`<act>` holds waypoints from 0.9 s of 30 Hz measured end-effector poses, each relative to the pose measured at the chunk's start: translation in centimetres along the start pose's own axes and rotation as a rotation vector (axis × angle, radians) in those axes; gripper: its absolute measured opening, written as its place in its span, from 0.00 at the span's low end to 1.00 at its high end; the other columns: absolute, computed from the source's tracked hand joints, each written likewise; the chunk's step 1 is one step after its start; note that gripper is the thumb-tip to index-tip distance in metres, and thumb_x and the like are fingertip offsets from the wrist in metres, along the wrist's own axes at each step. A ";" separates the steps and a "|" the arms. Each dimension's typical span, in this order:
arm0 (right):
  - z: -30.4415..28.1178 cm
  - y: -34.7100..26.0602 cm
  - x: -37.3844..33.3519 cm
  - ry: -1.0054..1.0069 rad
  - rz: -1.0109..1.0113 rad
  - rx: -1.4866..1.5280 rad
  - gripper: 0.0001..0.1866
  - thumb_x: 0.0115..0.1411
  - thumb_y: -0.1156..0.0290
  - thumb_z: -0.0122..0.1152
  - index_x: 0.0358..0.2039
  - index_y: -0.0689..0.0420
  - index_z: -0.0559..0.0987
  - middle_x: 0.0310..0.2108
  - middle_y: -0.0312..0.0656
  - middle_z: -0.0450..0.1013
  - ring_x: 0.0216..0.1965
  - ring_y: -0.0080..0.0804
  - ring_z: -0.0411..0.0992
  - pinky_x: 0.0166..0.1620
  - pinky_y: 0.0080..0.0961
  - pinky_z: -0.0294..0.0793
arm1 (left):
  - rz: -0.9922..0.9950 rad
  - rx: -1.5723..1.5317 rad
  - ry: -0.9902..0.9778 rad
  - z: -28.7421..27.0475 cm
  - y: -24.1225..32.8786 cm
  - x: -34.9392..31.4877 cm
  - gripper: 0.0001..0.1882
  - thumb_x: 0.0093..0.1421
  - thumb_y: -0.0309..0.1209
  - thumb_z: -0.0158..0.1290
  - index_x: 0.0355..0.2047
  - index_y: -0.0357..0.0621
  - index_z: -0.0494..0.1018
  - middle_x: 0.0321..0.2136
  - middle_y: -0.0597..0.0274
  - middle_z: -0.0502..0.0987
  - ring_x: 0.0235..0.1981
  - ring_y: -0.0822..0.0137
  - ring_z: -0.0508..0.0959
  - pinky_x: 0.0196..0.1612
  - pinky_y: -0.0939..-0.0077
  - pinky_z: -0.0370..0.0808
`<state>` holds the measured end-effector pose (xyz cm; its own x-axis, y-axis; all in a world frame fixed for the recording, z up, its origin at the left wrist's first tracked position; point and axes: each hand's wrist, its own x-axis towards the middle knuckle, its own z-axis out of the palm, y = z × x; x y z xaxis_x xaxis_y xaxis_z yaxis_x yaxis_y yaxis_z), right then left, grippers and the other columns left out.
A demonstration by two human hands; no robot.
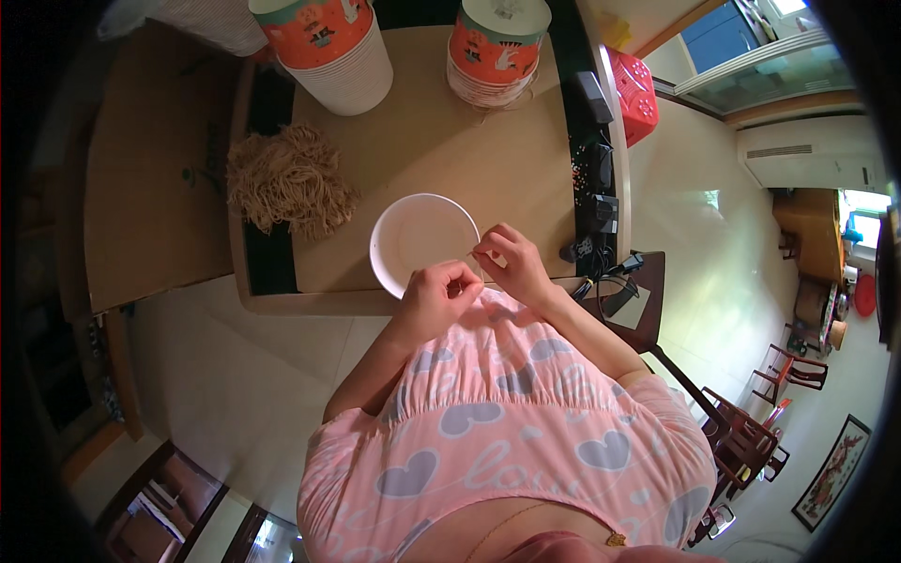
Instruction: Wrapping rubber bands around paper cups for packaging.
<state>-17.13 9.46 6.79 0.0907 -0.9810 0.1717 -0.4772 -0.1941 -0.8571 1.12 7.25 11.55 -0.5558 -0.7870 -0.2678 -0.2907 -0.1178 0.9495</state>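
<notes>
A white paper tub [402, 230] with a round open mouth is at the near edge of the table, in front of my body. My left hand [437, 298] is closed in a pinch by the tub's near right rim. Just right of that rim, my right hand [512, 264] also pinches, thumb against forefinger. A thin strand, which looks like string, shows faintly between the two hands; its ends are hidden by my fingers. Left of the tub lies a loose heap of tan strings [293, 181].
At the back stand a left stack of paper tubs [340, 73] and a right stack [496, 58] with strings around its lower part. Cardboard [422, 141] covers the tabletop. Black adapters and cables [601, 214] line the right edge. A red stool [634, 98] stands beyond it.
</notes>
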 end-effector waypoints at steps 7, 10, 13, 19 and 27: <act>0.5 1.6 -0.6 -0.007 0.058 -0.002 0.06 0.51 0.78 0.62 0.30 0.59 0.76 0.29 0.43 0.70 0.29 0.38 0.72 0.30 0.28 0.73 | -0.058 -0.243 -0.165 0.8 0.9 -0.7 0.02 0.57 0.22 0.55 0.28 0.36 0.74 0.23 0.72 0.74 0.24 0.84 0.70 0.28 0.87 0.67; 0.5 1.1 -0.2 -0.012 0.153 0.047 0.08 0.51 0.77 0.63 0.32 0.59 0.75 0.31 0.43 0.70 0.30 0.39 0.72 0.31 0.29 0.73 | -0.026 -0.316 -0.162 1.3 -0.2 -0.1 0.02 0.57 0.22 0.54 0.29 0.35 0.74 0.23 0.71 0.74 0.25 0.84 0.71 0.28 0.87 0.68; 0.9 0.8 -0.5 -0.038 0.284 0.172 0.14 0.50 0.75 0.63 0.38 0.59 0.72 0.33 0.44 0.70 0.31 0.41 0.73 0.33 0.32 0.74 | 0.083 -0.440 0.005 2.2 -0.5 1.1 0.02 0.58 0.21 0.54 0.30 0.34 0.74 0.23 0.70 0.74 0.24 0.82 0.72 0.28 0.87 0.70; 1.6 2.6 0.8 0.034 0.078 -0.081 0.15 0.53 0.75 0.56 0.42 0.52 0.70 0.37 0.49 0.70 0.35 0.54 0.72 0.34 0.39 0.74 | 0.040 -0.638 0.157 -0.8 0.5 3.7 0.03 0.61 0.25 0.49 0.32 0.39 0.72 0.26 0.61 0.78 0.18 0.80 0.72 0.23 0.88 0.68; -1.1 3.2 5.3 -0.151 0.059 -0.394 0.10 0.56 0.73 0.52 0.39 0.51 0.76 0.34 0.45 0.71 0.33 0.48 0.73 0.35 0.40 0.74 | -0.047 -1.238 0.160 -9.0 -5.6 5.7 0.05 0.62 0.31 0.49 0.32 0.48 0.75 0.40 0.51 0.79 0.14 0.83 0.61 0.14 0.92 0.57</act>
<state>-19.13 3.62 5.53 0.1661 -0.9856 0.0301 -0.7800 -0.1500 -0.6075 6.57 -2.06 6.15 -0.4384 -0.8214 -0.3649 0.6684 -0.5694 0.4786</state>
